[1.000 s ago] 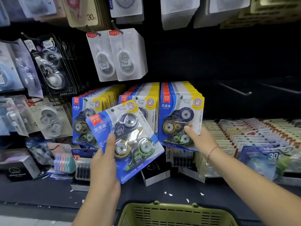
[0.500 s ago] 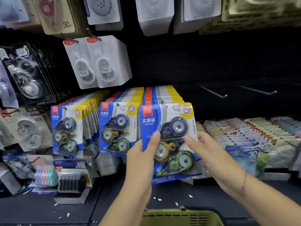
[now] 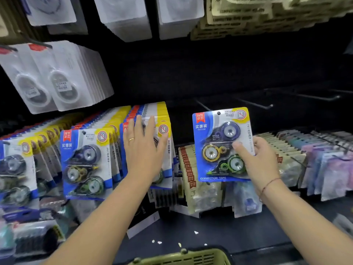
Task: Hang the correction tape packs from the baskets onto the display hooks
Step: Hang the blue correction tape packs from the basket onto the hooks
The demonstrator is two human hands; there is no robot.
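Note:
My right hand (image 3: 256, 161) grips a blue and yellow correction tape pack (image 3: 219, 144) by its right edge and holds it upright, just in front of a bare display hook (image 3: 203, 106). The hole at the pack's top sits near that hook's tip; whether the hook is through it I cannot tell. My left hand (image 3: 143, 150) lies flat with straight fingers against the front pack of the full row (image 3: 162, 134) to the left. Two more full rows of the same packs (image 3: 86, 161) hang further left. The green basket (image 3: 183, 257) shows only its rim at the bottom edge.
More bare hooks (image 3: 267, 106) stick out at the right. White blister packs (image 3: 63, 77) hang above left, and beige card packs (image 3: 248, 18) above right. Rows of other stationery packs (image 3: 315, 153) lie on the dark shelf (image 3: 219, 230) to the right.
The pack has passed from both hands to my right hand alone and moved right toward the bare hook. My left hand let go and now presses on the full row.

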